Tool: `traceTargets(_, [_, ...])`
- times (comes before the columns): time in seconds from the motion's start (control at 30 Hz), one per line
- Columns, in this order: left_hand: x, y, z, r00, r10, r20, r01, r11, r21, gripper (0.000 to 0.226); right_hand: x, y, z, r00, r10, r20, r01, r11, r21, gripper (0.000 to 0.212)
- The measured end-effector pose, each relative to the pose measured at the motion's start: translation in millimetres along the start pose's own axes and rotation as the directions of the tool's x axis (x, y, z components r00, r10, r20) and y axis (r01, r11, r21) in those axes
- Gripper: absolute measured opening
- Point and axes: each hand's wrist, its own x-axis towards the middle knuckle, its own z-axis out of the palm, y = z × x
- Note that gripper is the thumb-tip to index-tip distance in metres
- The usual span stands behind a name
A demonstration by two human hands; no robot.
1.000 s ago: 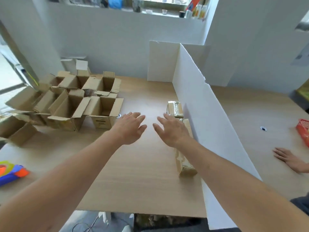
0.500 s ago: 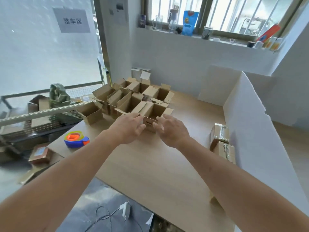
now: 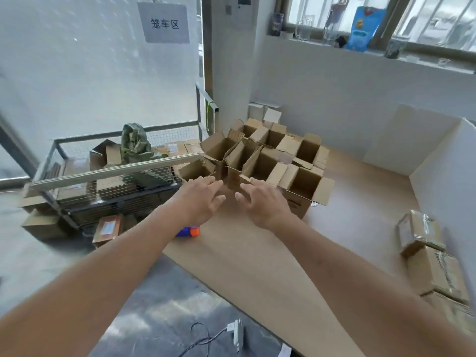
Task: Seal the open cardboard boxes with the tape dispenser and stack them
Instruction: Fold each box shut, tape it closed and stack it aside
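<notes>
While both hands reach forward with nothing in them, the scene reads so:

Open boxes: a cluster of open cardboard boxes (image 3: 268,158) stands at the far left part of the wooden table (image 3: 257,253), flaps up and splayed, the boxes pressed against one another.
Nearest box on the right: one open box (image 3: 305,186) sits at the front right corner of the cluster, a flap hanging out toward the table's middle.
Small box at the edge: a lower open box (image 3: 194,170) sits at the cluster's left, by the table's edge.
Left hand: the left hand (image 3: 203,199) hovers just before the cluster, fingers straight and spread, holding nothing; whether its fingertips touch the cardboard cannot be told.
Right hand: the right hand (image 3: 262,202) hovers beside it, fingers straight and slightly apart, gripping nothing, its fingertips at the front flap of the cluster.
Tape dispenser: a blue and orange tape dispenser (image 3: 189,231) lies on the table near its left edge, mostly hidden under the left forearm.
Sealed boxes: taped boxes (image 3: 427,253) lie in a row at the right side of the table, near a white divider board (image 3: 443,181).
Beyond the table: a wire cage cart (image 3: 108,186) with flat cardboard and a green bundle (image 3: 135,143) stands to the left on the floor.
Floor: a white plug and cable (image 3: 237,333) lie below the table's near edge.
Windowsill: a blue packet (image 3: 363,29) and glasses stand at the back.
</notes>
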Motion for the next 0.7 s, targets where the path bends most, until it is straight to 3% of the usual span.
traceTargets(0.27, [22.2,-130.1,5.5,0.998,-0.033,0.053,0.035,0.999,-0.024,0.052,88.1,-76.1,59.9,0.993,0.028,0.113,-0.033,0.999,0.038,0.055])
traceTargets(0.7, [139.6,-272.1,70.2,0.978,-0.095,0.183,0.103,0.994,-0.035,0.056,254.4,-93.0,181.9,0.961,0.028,0.274,-0.049,0.996,0.074,0.047])
